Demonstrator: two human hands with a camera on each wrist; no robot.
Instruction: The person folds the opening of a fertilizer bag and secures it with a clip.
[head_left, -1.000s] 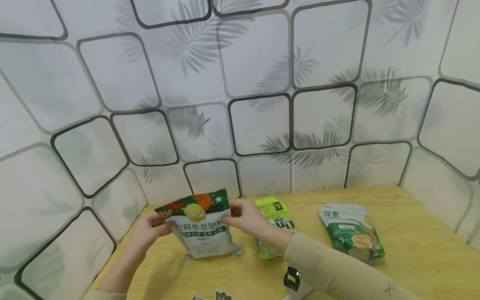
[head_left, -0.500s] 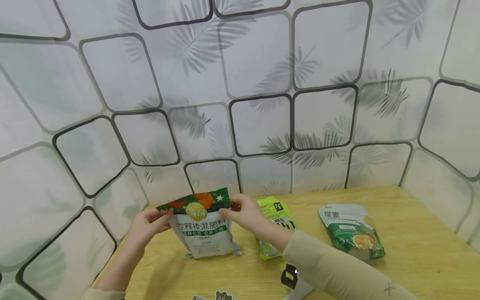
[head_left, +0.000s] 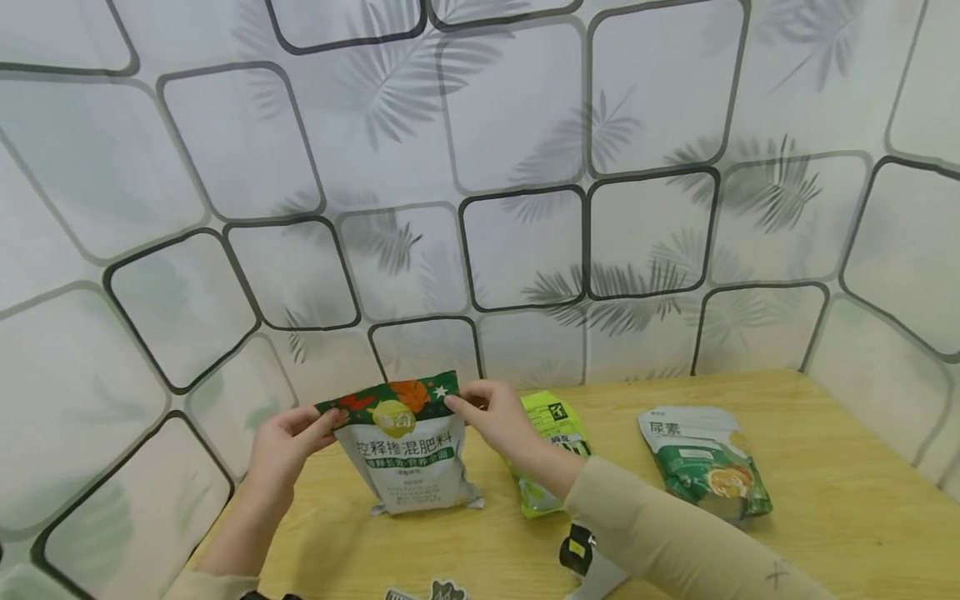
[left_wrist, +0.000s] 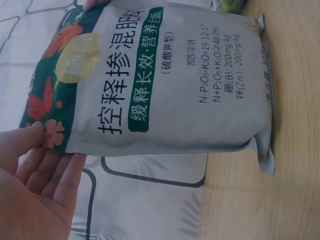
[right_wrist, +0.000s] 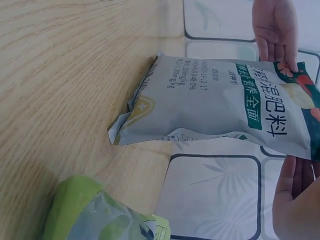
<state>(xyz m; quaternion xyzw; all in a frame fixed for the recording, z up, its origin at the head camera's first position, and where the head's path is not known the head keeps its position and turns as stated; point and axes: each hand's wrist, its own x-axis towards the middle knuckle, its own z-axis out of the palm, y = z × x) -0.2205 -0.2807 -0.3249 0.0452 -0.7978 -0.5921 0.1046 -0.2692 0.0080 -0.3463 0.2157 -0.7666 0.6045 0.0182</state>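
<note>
Big white bag [head_left: 408, 458] w/ a green top band is held up by both hands, one per top corner, so the hands are kept apart w/ the bag between them. Top L corner is pinched by the left hand [head_left: 281, 454], thumb on the front, fingers tucked behind; top R corner is gripped the same way by the right hand [head_left: 502, 421]. Bag's stood approx upright on the wood table [head_left: 840, 467], bottom edge down on it, front turned to the head cam. Red/orange flowers + a yellow oval are printed up top, and 19-12-17 plus a date, 2025/12/29, can be read in the left wrist view. Just right of it, a lime green bag [head_left: 558, 423] is partly covered by the right forearm. Further right, well apart from the held one, a grey & green bag [head_left: 705, 462] is laid on the table. Beige sleeves [head_left: 667, 533] are worn, and a black strap [head_left: 576, 550] is seen below the right one. Some dark cutout thing [head_left: 447, 591] is cropped by the bottom edge, can't be ID'd. Backdrop [head_left: 525, 250] is patterned w/ rounded boxes & leaves.
</note>
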